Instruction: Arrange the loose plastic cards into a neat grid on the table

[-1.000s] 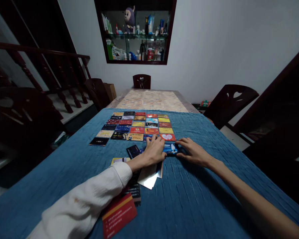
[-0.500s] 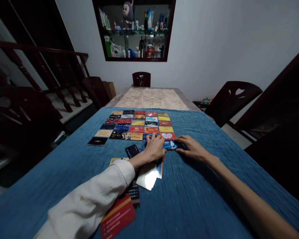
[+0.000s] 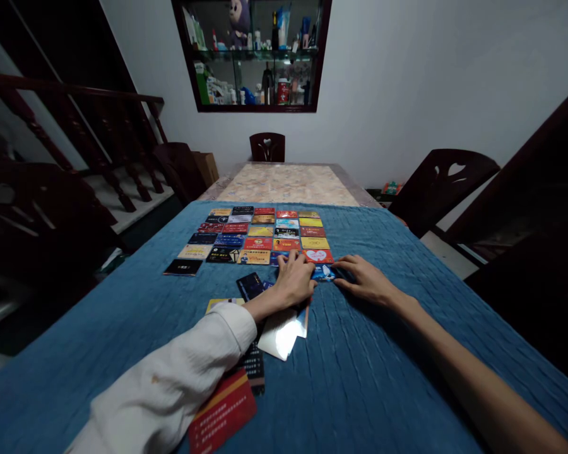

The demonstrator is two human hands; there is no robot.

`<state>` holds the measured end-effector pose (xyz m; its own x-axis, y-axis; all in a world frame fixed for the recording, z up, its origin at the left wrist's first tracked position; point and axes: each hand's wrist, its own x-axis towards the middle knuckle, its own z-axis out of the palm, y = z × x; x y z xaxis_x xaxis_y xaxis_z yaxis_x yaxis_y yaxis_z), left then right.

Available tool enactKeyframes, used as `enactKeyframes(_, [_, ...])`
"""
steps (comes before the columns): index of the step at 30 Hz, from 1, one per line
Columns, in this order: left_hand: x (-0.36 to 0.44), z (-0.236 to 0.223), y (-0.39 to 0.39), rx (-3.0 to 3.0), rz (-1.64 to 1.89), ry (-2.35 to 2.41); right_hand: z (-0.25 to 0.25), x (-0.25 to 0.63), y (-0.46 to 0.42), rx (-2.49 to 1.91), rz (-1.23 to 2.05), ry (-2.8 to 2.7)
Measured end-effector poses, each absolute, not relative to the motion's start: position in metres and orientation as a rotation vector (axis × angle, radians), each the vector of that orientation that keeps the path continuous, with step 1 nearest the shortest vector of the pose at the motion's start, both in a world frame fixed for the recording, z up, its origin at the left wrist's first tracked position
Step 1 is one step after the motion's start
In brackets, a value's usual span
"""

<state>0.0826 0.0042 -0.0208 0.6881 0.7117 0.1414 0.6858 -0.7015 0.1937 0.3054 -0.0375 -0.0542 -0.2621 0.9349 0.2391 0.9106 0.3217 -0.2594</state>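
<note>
A blue card (image 3: 324, 272) with a white figure on it lies flat on the cloth between my hands. My left hand (image 3: 294, 277) grips its left edge, fingers bent and thumb at the near corner. At the other end, my right hand (image 3: 362, 277) pinches the right edge between thumb and fingers. Just beyond the blue card is a red card with a white heart (image 3: 317, 256). Several cards lie in rows past my hands, among them a black card (image 3: 182, 267) at the near left. My left hand partly hides a dark blue card (image 3: 275, 258).
Loose cards lie around my left forearm: a pale shiny card (image 3: 278, 337), a dark card (image 3: 250, 287) and a red card (image 3: 223, 413). A blue cloth (image 3: 360, 378) covers the near part of the table (image 3: 288, 180). Chairs (image 3: 442, 186) stand around it.
The view has tilted slightly. Both hands keep hold of the blue card, which has shifted only slightly, if at all. The other cards lie as before.
</note>
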Motion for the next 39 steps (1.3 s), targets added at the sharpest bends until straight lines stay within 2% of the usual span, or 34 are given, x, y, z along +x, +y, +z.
enactKeyframes(23, [0.074,-0.018,0.006,2.828,0.284,1.097,-0.054,0.303,-0.039,-1.676,0.050,-2.282])
enactKeyframes(39, [-0.009,0.009,0.016,2.829,0.205,1.081,-0.040,0.285,-0.045,-1.579,-0.095,-2.305])
